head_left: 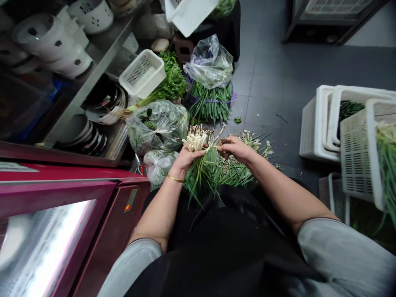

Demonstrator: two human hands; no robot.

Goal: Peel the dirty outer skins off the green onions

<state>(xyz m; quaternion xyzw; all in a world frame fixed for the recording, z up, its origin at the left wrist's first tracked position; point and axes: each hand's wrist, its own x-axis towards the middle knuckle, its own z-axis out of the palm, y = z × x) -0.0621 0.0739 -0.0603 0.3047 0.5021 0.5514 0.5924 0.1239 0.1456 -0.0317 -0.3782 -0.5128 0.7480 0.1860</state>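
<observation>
My left hand (187, 158) is closed around a bunch of spring onions (197, 140), their white bulbs and roots pointing away from me and the green leaves hanging down toward my lap. To the right of the bulbs, my right hand (234, 147) has its fingers pinched at a pale spring onion stalk (213, 147) beside the bunch. Dark dirt marks those fingertips. Below and beyond the right hand, a heap of loose green and yellowed spring onion leaves (238, 167) lies on the floor.
Bagged greens (157, 126), a white basket (142, 74) and bundled green leaves (210, 101) under a plastic bag (212, 62) surround the left and far side. White crates (357, 152) stand at right. A shelf of bowls (105, 78) and a red cabinet (102, 231) flank my left.
</observation>
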